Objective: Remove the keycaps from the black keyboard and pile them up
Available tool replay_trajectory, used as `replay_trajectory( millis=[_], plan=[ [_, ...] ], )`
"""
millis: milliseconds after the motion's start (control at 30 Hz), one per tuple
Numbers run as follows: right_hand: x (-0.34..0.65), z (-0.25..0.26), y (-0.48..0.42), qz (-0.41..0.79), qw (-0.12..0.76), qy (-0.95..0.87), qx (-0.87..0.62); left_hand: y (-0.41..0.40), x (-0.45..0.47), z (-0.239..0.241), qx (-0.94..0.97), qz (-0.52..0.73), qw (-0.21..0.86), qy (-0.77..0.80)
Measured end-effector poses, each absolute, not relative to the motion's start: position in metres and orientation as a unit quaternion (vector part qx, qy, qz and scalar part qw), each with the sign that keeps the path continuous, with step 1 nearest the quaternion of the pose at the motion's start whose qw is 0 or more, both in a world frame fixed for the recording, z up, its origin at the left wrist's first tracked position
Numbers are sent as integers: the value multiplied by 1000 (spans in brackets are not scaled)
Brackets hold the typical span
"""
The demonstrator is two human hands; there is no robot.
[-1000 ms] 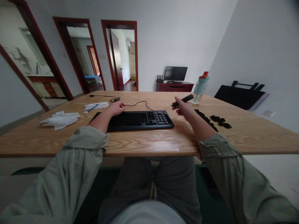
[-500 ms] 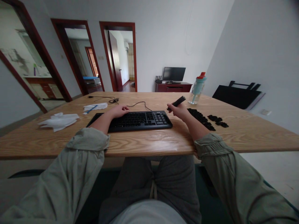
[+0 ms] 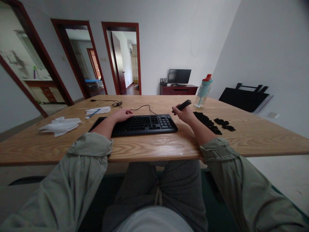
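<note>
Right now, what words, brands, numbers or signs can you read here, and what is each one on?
None can be read with certainty.
Keyboard: a pale mark along its top right edge, too small and blurred to read.
Its keys: any markings are likewise too small.

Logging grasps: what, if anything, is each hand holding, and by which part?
Right hand: black stick-shaped tool, by its lower part. Left hand: rests on the black rectangular plastic keyboard; whether it grips can't be told.
</note>
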State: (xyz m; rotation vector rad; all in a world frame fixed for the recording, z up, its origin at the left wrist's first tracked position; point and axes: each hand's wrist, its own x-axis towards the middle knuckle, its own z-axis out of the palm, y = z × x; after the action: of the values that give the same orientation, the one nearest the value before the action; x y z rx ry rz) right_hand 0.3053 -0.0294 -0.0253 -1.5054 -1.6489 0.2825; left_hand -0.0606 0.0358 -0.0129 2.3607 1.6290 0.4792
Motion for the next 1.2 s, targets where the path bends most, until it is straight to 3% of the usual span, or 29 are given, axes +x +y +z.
replay_trajectory(
  millis=[333, 533, 700, 933, 1200],
  plan=[
    [307, -28, -26, 91, 400, -662, -628, 38, -62, -14, 815, 141, 111, 551],
    [305, -25, -27, 68, 424, -663, -613, 32, -55, -10, 814, 149, 109, 551],
    [307, -28, -25, 72, 429, -662, -610, 7, 9, 2, 839, 244, 30, 485],
    [308, -28, -26, 63, 421, -658, -621, -10, 119, -10, 908, 166, -27, 384],
    [306, -29, -26, 88, 428, -664, -607, -5, 128, -17, 912, 169, -44, 370]
  ],
)
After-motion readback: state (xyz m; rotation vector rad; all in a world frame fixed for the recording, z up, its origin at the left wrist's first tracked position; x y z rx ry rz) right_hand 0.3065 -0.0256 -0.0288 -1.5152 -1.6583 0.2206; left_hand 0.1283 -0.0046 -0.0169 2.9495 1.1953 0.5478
